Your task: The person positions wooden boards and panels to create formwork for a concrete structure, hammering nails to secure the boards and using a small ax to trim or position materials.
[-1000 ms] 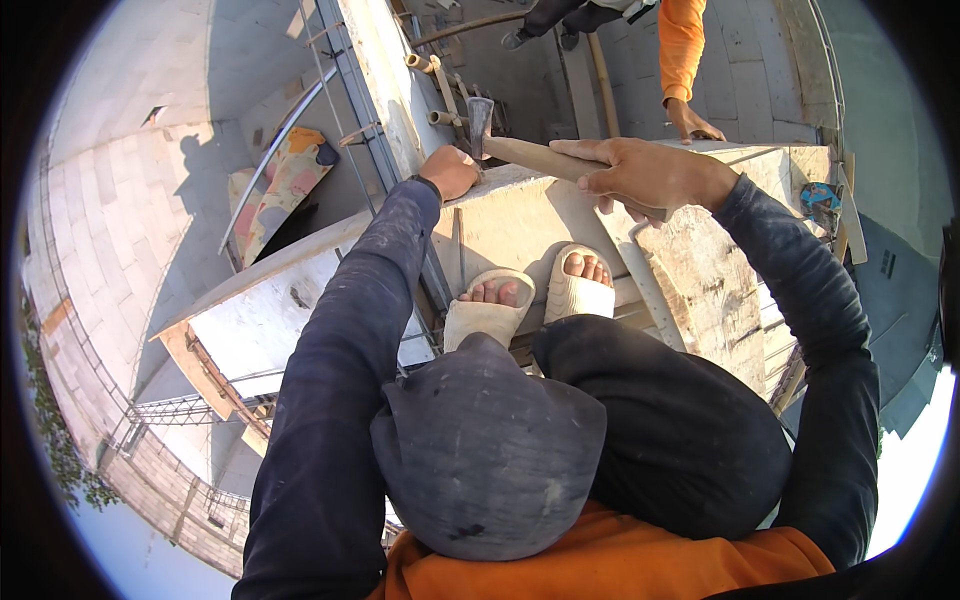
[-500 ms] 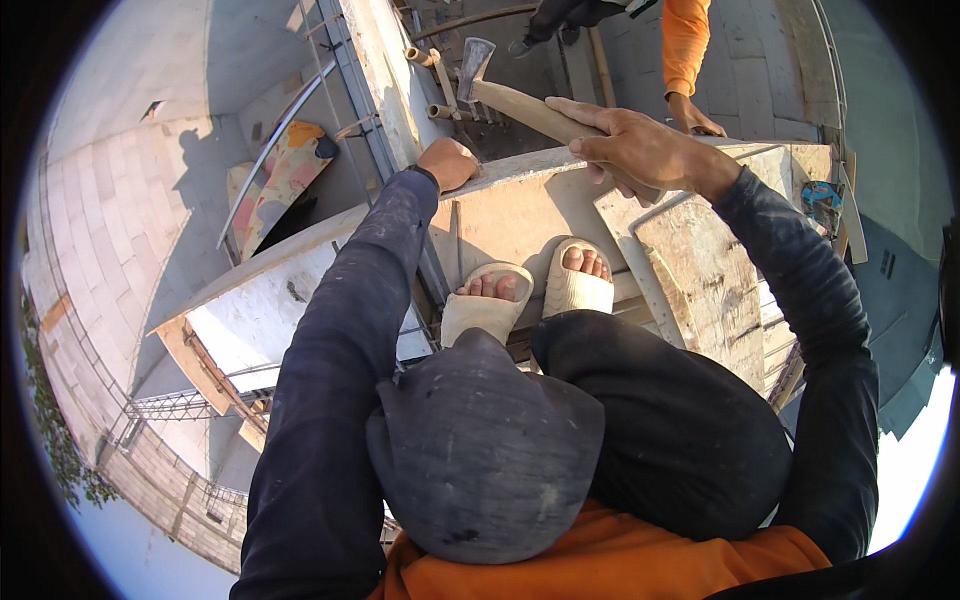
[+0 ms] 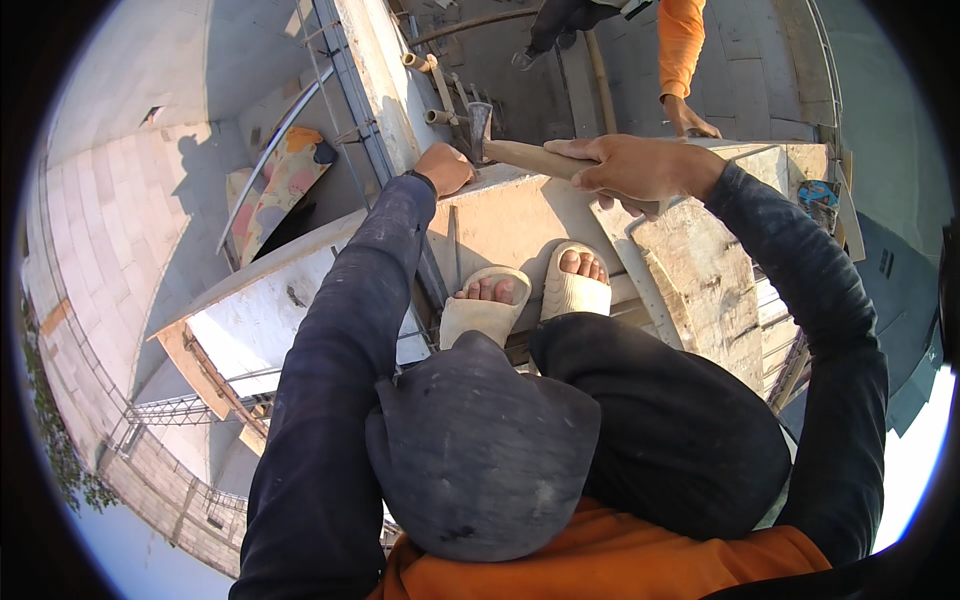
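Observation:
My right hand (image 3: 645, 168) is closed round the wooden handle of a hammer (image 3: 535, 160), its forefinger lying along the wood. The metal head, flared at its upper end, is down at the top edge of a timber formwork panel (image 3: 520, 210), close beside my left hand. That left hand (image 3: 445, 170) is closed with its knuckles up on the same edge, where the panel meets an upright pale board (image 3: 385, 85). Whatever its fingers pinch is hidden. Both my feet, in cream sandals (image 3: 577, 285), rest below the panel.
At the top right, a co-worker's hand (image 3: 688, 118) in an orange sleeve rests on the panel's far end. Bamboo poles (image 3: 418, 62) stick out beyond the pale board. Loose plywood (image 3: 700, 270) lies right of my feet. A white-faced form (image 3: 270, 325) stands left.
The hammer has swung down from above the panel, so its head is now at the edge beside my left hand. My left hand stays at about the same place.

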Action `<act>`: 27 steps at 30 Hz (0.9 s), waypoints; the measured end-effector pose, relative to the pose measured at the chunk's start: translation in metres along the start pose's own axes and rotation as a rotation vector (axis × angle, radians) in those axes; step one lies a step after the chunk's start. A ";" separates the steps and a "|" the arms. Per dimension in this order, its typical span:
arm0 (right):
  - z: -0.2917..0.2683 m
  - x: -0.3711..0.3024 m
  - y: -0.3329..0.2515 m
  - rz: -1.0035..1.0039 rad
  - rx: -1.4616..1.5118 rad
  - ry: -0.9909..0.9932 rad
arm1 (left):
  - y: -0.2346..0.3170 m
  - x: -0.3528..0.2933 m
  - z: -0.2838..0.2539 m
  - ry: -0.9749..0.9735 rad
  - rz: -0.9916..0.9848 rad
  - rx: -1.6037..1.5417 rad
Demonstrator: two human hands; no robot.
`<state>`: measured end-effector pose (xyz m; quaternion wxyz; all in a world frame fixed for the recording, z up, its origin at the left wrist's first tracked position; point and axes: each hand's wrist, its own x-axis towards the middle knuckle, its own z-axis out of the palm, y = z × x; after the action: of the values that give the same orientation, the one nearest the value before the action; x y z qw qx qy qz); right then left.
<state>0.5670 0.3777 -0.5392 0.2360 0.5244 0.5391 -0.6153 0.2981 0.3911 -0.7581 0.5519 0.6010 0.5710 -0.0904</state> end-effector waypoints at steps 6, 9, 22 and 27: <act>0.001 0.006 0.005 -0.115 0.176 0.231 | -0.030 0.013 0.002 0.010 -0.025 -0.016; 0.008 0.011 0.013 -0.114 0.082 0.131 | -0.018 0.007 0.003 0.005 0.001 0.015; -0.018 0.030 0.003 0.041 -0.046 -0.044 | -0.015 0.005 -0.001 0.011 0.122 0.160; -0.015 0.033 0.009 0.000 -0.053 -0.103 | -0.026 -0.005 -0.016 -0.042 0.291 0.218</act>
<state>0.5692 0.3982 -0.5705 0.2774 0.4857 0.5424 -0.6268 0.2675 0.3940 -0.7633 0.5024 0.7315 0.4532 -0.0837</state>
